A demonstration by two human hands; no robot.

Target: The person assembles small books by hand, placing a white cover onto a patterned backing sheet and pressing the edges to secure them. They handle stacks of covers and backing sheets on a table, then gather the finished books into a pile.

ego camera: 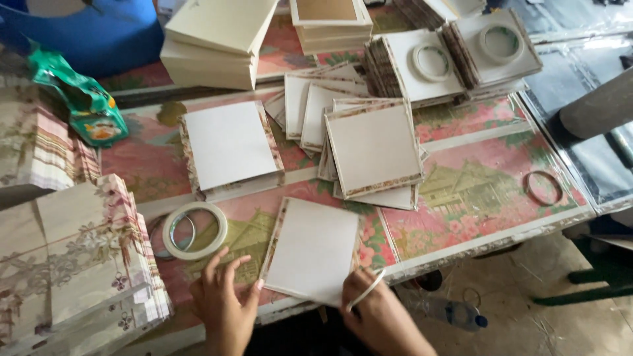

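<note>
A white square card (311,249) with patterned edges lies near the table's front edge. My left hand (224,300) rests beside its left edge, fingers spread, fingertips touching the card's lower left corner. My right hand (372,310) sits at the card's lower right corner and pinches a thin white strip (368,290) that curves up from its fingers. A roll of white tape (195,229) lies flat just left of the card, above my left hand.
Stacks of similar cards (374,148) and a single pile (231,146) fill the table's middle. Patterned paper sheets (79,257) are stacked at left. Cream boxes (214,43) stand behind. A brown ring (543,188) lies at right. A green packet (89,109) is far left.
</note>
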